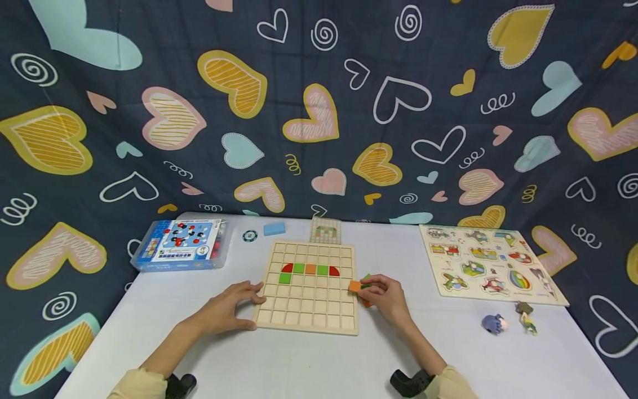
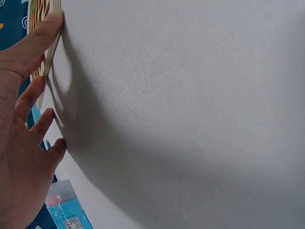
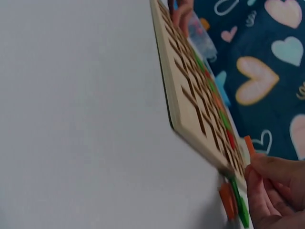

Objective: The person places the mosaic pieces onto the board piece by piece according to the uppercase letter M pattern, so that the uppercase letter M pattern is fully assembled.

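Far left on the white table (image 1: 309,366) sits a clear plastic box (image 1: 181,244) with a printed blue lid, and just right of it a small round token (image 1: 250,235) and a pale blue block (image 1: 274,228) lie near the far edge. The left hand (image 1: 234,306) rests flat with relaxed, straight fingers against the near-left edge of the wooden grid board (image 1: 310,302), steadying it; from the wrist view the fingertips (image 2: 52,21) touch the board's rim and hold nothing. On the board a short row of red, green and orange tiles (image 1: 310,269) fills cells in the upper part, with one more green tile below at the left. At the board's right edge the right hand (image 1: 386,296) pinches an orange tile (image 1: 355,286) between thumb and fingers, with a few more green and orange pieces (image 3: 233,202) lying on the table beside it. To set this one well, I'd say keep the left hand pressing so the board doesn't slide, hold the tile level over its cell and drop it squarely so it doesn't catch on the ridges. Further right lie an animal puzzle board (image 1: 488,263) and some small figures (image 1: 508,321).
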A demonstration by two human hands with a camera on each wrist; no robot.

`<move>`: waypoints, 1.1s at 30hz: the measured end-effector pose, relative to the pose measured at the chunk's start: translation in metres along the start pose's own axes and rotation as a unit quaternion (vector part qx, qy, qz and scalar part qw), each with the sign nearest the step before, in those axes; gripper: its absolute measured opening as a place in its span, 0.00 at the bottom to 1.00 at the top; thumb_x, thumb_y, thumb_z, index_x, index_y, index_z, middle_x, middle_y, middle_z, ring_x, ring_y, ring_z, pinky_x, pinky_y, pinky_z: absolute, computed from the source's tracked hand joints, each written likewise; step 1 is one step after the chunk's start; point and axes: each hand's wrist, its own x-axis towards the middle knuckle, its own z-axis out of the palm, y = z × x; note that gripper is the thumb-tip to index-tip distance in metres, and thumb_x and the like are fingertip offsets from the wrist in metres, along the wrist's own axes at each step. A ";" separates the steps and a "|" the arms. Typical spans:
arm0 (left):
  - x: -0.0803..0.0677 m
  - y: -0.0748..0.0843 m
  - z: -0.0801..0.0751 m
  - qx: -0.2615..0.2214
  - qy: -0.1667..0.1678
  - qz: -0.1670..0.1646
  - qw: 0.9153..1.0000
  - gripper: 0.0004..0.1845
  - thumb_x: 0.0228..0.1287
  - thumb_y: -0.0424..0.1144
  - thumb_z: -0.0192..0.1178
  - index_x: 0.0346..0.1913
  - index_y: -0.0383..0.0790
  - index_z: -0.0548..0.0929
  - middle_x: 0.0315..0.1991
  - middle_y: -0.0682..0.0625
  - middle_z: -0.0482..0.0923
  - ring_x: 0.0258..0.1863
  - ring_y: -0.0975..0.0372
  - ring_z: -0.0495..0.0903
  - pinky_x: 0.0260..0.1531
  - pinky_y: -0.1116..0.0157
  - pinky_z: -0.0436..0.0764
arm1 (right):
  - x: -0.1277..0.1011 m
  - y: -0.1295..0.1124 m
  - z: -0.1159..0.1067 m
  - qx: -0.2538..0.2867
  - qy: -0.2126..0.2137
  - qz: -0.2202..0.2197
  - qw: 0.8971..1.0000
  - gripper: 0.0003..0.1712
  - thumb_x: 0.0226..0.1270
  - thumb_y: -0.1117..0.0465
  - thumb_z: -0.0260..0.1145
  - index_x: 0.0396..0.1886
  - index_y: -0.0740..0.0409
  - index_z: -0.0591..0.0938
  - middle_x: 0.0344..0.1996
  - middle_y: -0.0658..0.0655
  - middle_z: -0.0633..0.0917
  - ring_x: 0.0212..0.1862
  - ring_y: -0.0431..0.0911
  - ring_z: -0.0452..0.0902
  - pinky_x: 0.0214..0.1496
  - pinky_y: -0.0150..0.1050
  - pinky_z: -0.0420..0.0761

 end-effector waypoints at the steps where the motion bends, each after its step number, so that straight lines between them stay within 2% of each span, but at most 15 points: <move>1: 0.000 0.000 0.000 0.000 0.000 0.000 1.000 0.25 0.46 0.51 0.73 0.51 0.52 0.83 0.68 0.45 0.66 0.68 0.40 0.59 0.53 0.32 0.66 | 0.000 -0.001 0.004 0.003 -0.003 0.001 1.000 0.14 0.53 0.75 0.70 0.41 0.71 0.82 0.34 0.65 0.86 0.32 0.46 0.84 0.25 0.28 0.78; 4: 0.000 -0.001 0.001 0.000 0.002 0.000 1.000 0.25 0.47 0.51 0.73 0.51 0.52 0.83 0.68 0.45 0.66 0.68 0.40 0.59 0.54 0.32 0.66 | 0.001 -0.002 0.015 0.017 -0.014 0.000 1.000 0.13 0.53 0.76 0.70 0.41 0.70 0.82 0.34 0.65 0.86 0.32 0.46 0.84 0.26 0.28 0.78; 9: 0.000 -0.003 0.003 -0.003 0.002 -0.003 1.000 0.24 0.47 0.50 0.74 0.50 0.53 0.83 0.68 0.46 0.66 0.68 0.41 0.59 0.55 0.33 0.66 | 0.003 -0.005 0.033 0.030 -0.035 -0.020 0.999 0.13 0.53 0.77 0.69 0.40 0.72 0.81 0.36 0.66 0.85 0.34 0.49 0.85 0.35 0.32 0.83; 21: 0.001 -0.004 0.002 -0.001 0.000 -0.011 1.000 0.27 0.47 0.51 0.73 0.53 0.52 0.82 0.69 0.47 0.65 0.69 0.42 0.58 0.57 0.35 0.65 | 0.005 -0.011 0.076 0.056 -0.085 -0.050 0.994 0.15 0.54 0.76 0.69 0.43 0.73 0.81 0.39 0.68 0.85 0.38 0.53 0.85 0.39 0.33 0.84; 28: 0.000 -0.001 0.000 0.004 -0.001 -0.001 1.000 0.27 0.47 0.51 0.73 0.53 0.51 0.82 0.69 0.46 0.65 0.68 0.41 0.58 0.57 0.36 0.66 | 0.006 -0.015 0.104 -0.001 -0.084 -0.080 0.993 0.12 0.53 0.73 0.71 0.39 0.67 0.83 0.34 0.62 0.87 0.35 0.50 0.86 0.36 0.29 0.82; 33: 0.000 -0.002 0.002 0.003 -0.005 -0.012 1.000 0.27 0.47 0.50 0.73 0.53 0.52 0.82 0.69 0.47 0.65 0.69 0.42 0.58 0.58 0.36 0.65 | 0.007 -0.017 0.119 -0.015 -0.079 -0.115 0.990 0.12 0.49 0.76 0.71 0.36 0.69 0.84 0.32 0.64 0.87 0.33 0.52 0.85 0.34 0.30 0.82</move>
